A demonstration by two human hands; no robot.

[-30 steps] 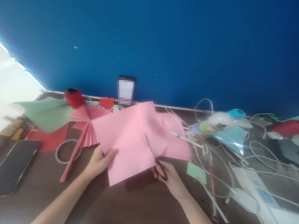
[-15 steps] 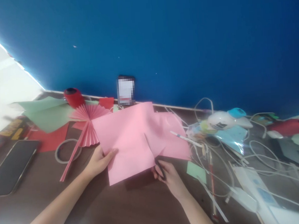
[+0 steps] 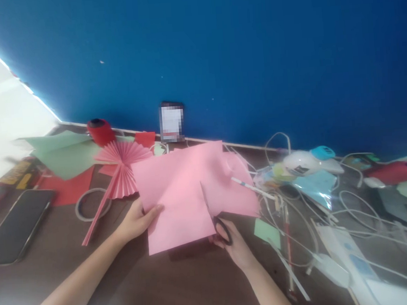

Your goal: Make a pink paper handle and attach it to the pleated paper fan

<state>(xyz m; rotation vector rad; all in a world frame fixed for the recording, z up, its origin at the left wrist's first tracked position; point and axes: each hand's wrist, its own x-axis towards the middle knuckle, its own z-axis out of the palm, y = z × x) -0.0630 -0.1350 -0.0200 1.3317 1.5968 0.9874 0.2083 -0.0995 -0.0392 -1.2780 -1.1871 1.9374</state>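
Observation:
My left hand (image 3: pixel 140 218) grips a sheet of pink paper (image 3: pixel 173 198) by its left edge, thumb on top and fingers underneath. At the lower right of the sheet, my right hand (image 3: pixel 232 241) is closed around the black handles of a pair of scissors (image 3: pixel 223 230). A blade lies along a slit in the paper, which runs up from the bottom edge. Another pink area lies behind and to the right of the sheet. Beside my left hand is a pleated pink paper fan (image 3: pixel 123 167) with a narrow folded strip hanging from it.
To the left lie a dark phone (image 3: pixel 20 225), a tape roll (image 3: pixel 93 204), red paper (image 3: pixel 69 185) and green paper (image 3: pixel 60 153). White cables (image 3: pixel 309 219), a power strip (image 3: pixel 357 258) and a glue gun-like white tool (image 3: pixel 303 161) crowd the right side. A blue wall (image 3: pixel 253 65) rises behind.
The pink sheet has shifted slightly right, and my left hand has moved a little with it. The scissors' handles have also moved slightly right and look more open.

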